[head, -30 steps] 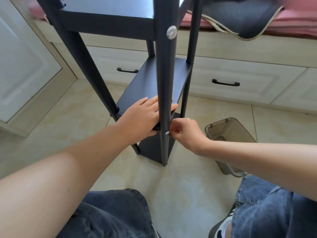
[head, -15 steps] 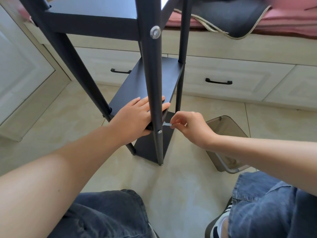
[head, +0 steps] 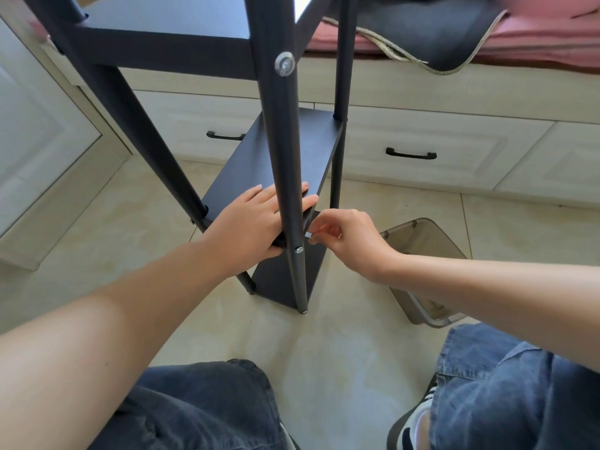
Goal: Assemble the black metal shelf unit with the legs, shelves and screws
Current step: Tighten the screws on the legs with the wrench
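Two knees in jeans sat nearest me, then both forearms reached out to the shelf unit (head: 285, 157), which stood upright on the tile floor (head: 341, 336). My right hand (head: 350, 241) was just right of the front leg (head: 289, 190), thumb and forefinger pinched together on a small silver tool (head: 307, 234), likely a hex key, its tip close to the leg just above the low screw (head: 298, 250). The other fingers were loosely curled. My left hand (head: 256, 222) lay on the middle shelf (head: 279, 164), fingers straight and slightly spread on top, thumb under the near edge, bracing the shelf against the leg.

I judged the step as tightening that low screw to fix the shelf corner. To do it well I needed the left hand to hold the shelf level so hole and thread lined up, the key seated fully and square in the screw head before turning, and short turns, since the leg blocked the swing. Overtightening early could pull the frame crooked; snug first, final torque after all corners.

Higher on the same leg the upper screw (head: 285, 64) already sat in its washer under the top shelf (head: 162, 21). A grey plastic bin (head: 422, 254) stood just right of the unit. Beyond were the cream drawers (head: 422, 151) with black handles, and a dark cloth (head: 422, 27) on pink bedding on top.
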`<state>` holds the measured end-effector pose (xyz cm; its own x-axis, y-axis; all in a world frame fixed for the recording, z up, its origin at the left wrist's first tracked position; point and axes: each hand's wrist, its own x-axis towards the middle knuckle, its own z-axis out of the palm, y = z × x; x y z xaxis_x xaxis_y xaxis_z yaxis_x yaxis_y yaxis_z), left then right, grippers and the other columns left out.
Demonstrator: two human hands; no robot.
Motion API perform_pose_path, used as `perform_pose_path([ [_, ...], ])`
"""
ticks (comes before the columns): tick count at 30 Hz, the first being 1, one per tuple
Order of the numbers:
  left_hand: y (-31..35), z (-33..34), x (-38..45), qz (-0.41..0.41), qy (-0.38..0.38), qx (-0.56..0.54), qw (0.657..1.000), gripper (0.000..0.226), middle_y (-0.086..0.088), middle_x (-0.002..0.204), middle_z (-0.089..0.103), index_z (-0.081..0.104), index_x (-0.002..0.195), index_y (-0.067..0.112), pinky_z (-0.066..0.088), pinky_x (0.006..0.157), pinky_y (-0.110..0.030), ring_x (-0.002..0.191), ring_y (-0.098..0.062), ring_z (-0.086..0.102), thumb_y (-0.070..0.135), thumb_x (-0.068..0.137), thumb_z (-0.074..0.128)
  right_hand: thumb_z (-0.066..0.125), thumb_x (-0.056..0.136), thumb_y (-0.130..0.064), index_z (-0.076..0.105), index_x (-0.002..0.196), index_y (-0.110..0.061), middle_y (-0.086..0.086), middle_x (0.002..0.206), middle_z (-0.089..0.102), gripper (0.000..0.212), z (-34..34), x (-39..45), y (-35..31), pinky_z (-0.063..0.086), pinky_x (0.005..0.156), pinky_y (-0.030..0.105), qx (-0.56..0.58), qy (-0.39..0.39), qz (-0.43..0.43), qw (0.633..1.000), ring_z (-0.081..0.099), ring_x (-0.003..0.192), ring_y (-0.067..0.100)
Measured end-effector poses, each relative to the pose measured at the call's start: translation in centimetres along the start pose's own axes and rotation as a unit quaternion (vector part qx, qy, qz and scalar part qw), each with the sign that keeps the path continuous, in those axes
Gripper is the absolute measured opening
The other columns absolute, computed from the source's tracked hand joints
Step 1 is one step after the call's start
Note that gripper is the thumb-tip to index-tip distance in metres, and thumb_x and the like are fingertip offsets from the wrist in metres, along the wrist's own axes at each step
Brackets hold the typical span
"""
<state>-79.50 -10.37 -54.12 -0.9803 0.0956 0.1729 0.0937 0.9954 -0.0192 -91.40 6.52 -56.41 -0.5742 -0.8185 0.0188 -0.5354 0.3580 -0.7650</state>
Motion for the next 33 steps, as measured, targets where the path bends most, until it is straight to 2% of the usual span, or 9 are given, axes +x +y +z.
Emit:
perform_pose_path([
  [5,0.1,-0.1,0.0,0.005,0.004,0.008,1.000,0.086,-0.011,0.155,0.046,0.043,0.151,0.016,0.042,0.109,-0.054,0.140,-0.037,0.046,0.027,0.077,0.087,0.063,0.094,-0.006,0.070,0.095,-0.016,-0.005,0.085,0.071,0.012,0.2,-0.1,-0.3,0.042,0.069,0.005,0.006,-0.004,0.002,1.000,0.061,0.077,0.000],
  [10,0.1,-0.2,0.0,0.004,0.009,0.012,1.000,0.087,-0.012,0.153,0.048,0.045,0.149,0.015,0.044,0.107,-0.054,0.138,-0.037,0.048,0.029,0.075,0.088,0.064,0.091,-0.003,0.070,0.087,-0.014,-0.008,0.081,0.068,0.014,0.7,-0.2,-0.6,0.041,0.066,0.005,0.021,-0.001,0.004,1.000,0.059,0.073,-0.001],
  [14,0.2,-0.3,0.0,-0.004,0.003,0.002,1.000,0.086,-0.010,0.154,0.046,0.044,0.150,0.016,0.044,0.109,-0.055,0.140,-0.036,0.046,0.026,0.076,0.087,0.067,0.089,-0.003,0.069,0.082,-0.015,-0.006,0.079,0.068,0.014,1.4,0.0,-0.9,0.051,0.071,0.016,0.041,-0.004,0.020,0.999,0.063,0.075,0.005],
  [17,0.2,-0.4,0.0,-0.008,-0.001,0.002,1.000,0.087,-0.009,0.155,0.046,0.044,0.151,0.017,0.042,0.109,-0.054,0.141,-0.035,0.045,0.027,0.076,0.087,0.069,0.088,-0.003,0.066,0.078,-0.018,-0.006,0.076,0.066,0.018,1.6,0.2,-1.0,0.049,0.069,0.016,0.059,-0.006,0.033,0.998,0.062,0.073,0.006],
  [21,0.3,-0.4,0.0,-0.010,-0.003,-0.002,1.000,0.086,-0.009,0.155,0.046,0.044,0.150,0.018,0.043,0.110,-0.054,0.142,-0.034,0.044,0.026,0.076,0.087,0.068,0.088,-0.003,0.069,0.083,-0.013,0.002,0.084,0.071,0.012,1.8,0.2,-1.0,0.053,0.074,0.021,0.059,-0.010,0.040,0.997,0.067,0.080,0.014],
  [25,0.3,-0.5,0.0,-0.016,-0.009,-0.007,1.000,0.086,-0.008,0.157,0.042,0.041,0.152,0.019,0.038,0.113,-0.052,0.145,-0.032,0.040,0.027,0.079,0.085,0.066,0.088,0.000,0.069,0.082,-0.012,-0.001,0.082,0.069,0.013,2.1,0.1,-0.8,0.049,0.070,0.016,0.043,-0.020,0.047,0.998,0.065,0.078,0.013],
  [29,0.4,-0.7,0.0,-0.023,-0.009,-0.029,0.999,0.081,-0.007,0.158,0.041,0.041,0.153,0.019,0.035,0.114,-0.051,0.146,-0.031,0.037,0.025,0.082,0.082,0.067,0.088,-0.002,0.070,0.084,-0.011,0.001,0.085,0.070,0.010,2.1,0.2,-0.8,0.054,0.077,0.024,0.043,-0.024,0.053,0.997,0.067,0.083,0.016],
  [33,0.3,-1.0,0.1,-0.034,-0.023,-0.073,0.997,0.082,-0.003,0.161,0.037,0.039,0.154,0.022,0.032,0.116,-0.048,0.149,-0.027,0.031,0.025,0.082,0.079,0.070,0.087,-0.005,0.065,0.076,-0.021,-0.009,0.075,0.064,0.020,1.7,-0.1,-0.9,0.045,0.066,0.012,0.045,-0.025,0.056,0.997,0.061,0.074,0.006],
])
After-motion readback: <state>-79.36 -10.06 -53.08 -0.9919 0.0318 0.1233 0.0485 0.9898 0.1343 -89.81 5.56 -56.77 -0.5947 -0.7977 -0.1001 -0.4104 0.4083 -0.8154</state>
